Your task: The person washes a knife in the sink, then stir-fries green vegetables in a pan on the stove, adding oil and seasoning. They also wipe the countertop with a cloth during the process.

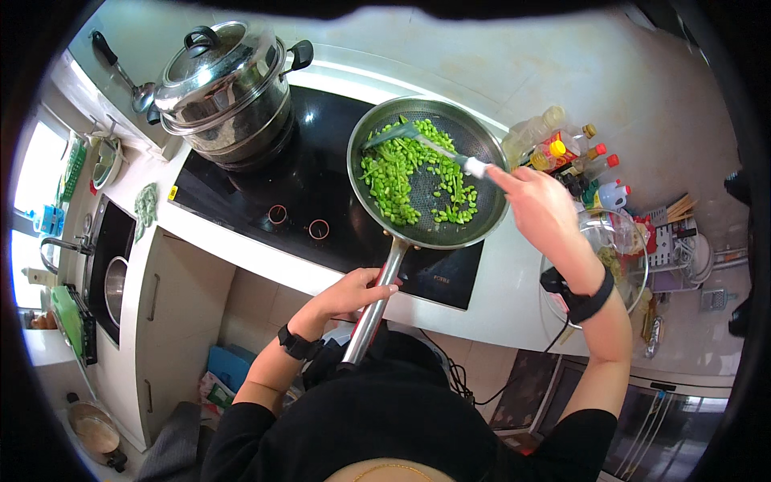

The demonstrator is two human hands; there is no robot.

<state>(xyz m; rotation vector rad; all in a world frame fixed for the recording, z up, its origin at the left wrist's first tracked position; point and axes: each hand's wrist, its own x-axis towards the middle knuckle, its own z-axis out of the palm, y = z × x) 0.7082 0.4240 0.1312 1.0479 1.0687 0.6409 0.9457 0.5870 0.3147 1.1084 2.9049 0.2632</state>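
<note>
A frying pan [494, 220] with a honeycomb-patterned inside sits on the right part of the black cooktop [337, 181]. In it are shelled green beans [391, 181] with some thin green strips, heaped mostly on the left side. My left hand [352, 295] grips the pan's metal handle [376, 307], thumb across its top. My right hand [539, 202], over the pan's right rim, holds a spatula [437, 147] by its pale handle. The spatula's blade, slightly blurred, lies among the beans at the far left of the pan.
A lidded steel steamer pot [226, 96] stands at the back left, near a hanging ladle [129, 81]. Sauce bottles [551, 153] line the wall right of the pan. A glass lid or bowl [626, 241] sits beside my right forearm. The sink [108, 265] is far left.
</note>
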